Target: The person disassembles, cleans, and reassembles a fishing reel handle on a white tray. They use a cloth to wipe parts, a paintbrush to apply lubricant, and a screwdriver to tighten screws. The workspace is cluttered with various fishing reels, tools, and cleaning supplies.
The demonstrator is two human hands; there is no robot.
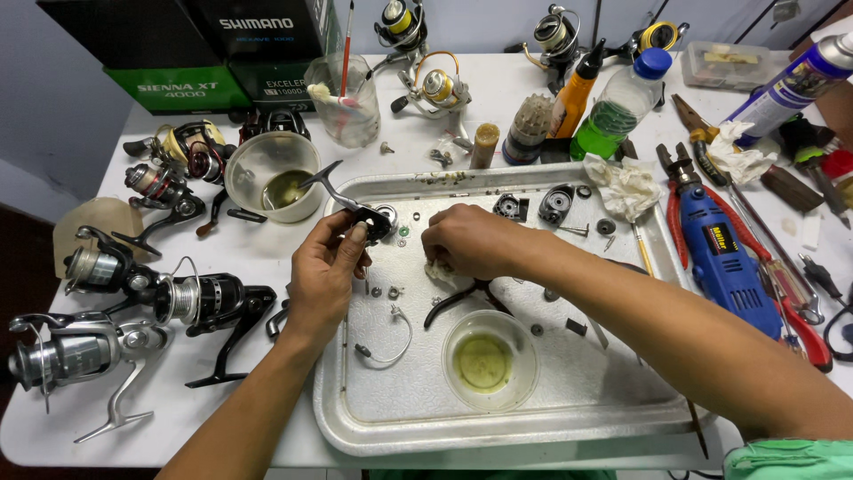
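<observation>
Just left of frame centre, the left hand (324, 271) pinches a dark metal fishing-reel body with a silver handle arm (355, 209), its long axis slanting up-left over the dented aluminium tray (373, 418). Just right, almost touching, the right hand (466, 242) curls closed on a small pale rag (438, 270).

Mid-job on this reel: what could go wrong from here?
1. Washers lie loose on the tray below the left hand; a nudge could scatter them.
2. The right hand's forearm passes beside the oil cup; it might tip.
3. The bail wire could get swept aside.
</observation>
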